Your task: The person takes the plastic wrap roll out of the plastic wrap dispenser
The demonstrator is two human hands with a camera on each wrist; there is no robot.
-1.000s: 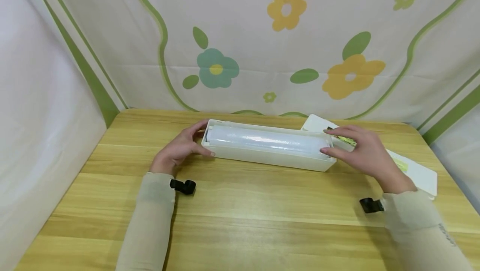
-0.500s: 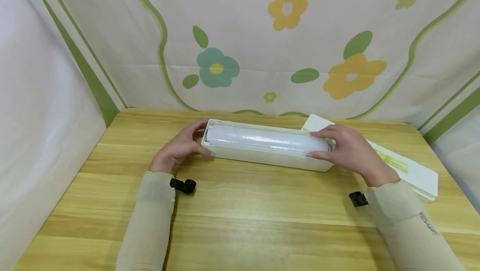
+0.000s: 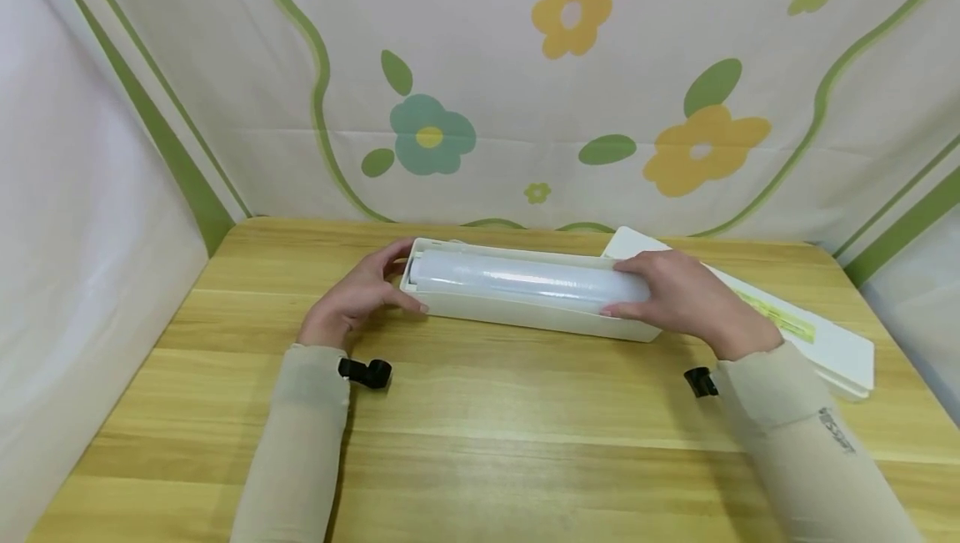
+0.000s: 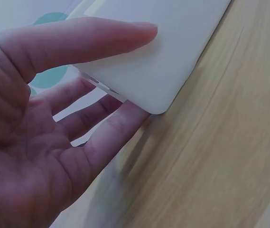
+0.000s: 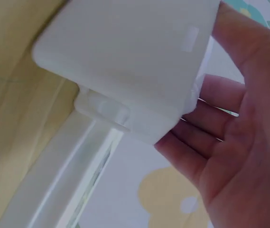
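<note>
White dispenser box (image 3: 525, 314) lies lengthwise at centre frame of the head view, on the wooden table (image 3: 480, 426). Clear film roll (image 3: 517, 276) sits inside it, open top. Left hand (image 3: 356, 297) holds the box's left end: thumb along the near wall, fingers round the far side, narrow hold; the left wrist view shows the thumb (image 4: 92, 40) flat on the box wall (image 4: 172, 52), fingers under and behind the corner. Right hand (image 3: 690, 301) is curled over the right end of the roll, fingers over the top, thumb on the near side, gripping the roll. In the right wrist view the palm and fingers (image 5: 206, 128) cup the box end (image 5: 125, 61). White lid (image 3: 810, 334) with a yellow-green label lies flat at centre right, behind the right hand, just beside the box. Flower-print cloth (image 3: 525, 84) fills the upper frame.
</note>
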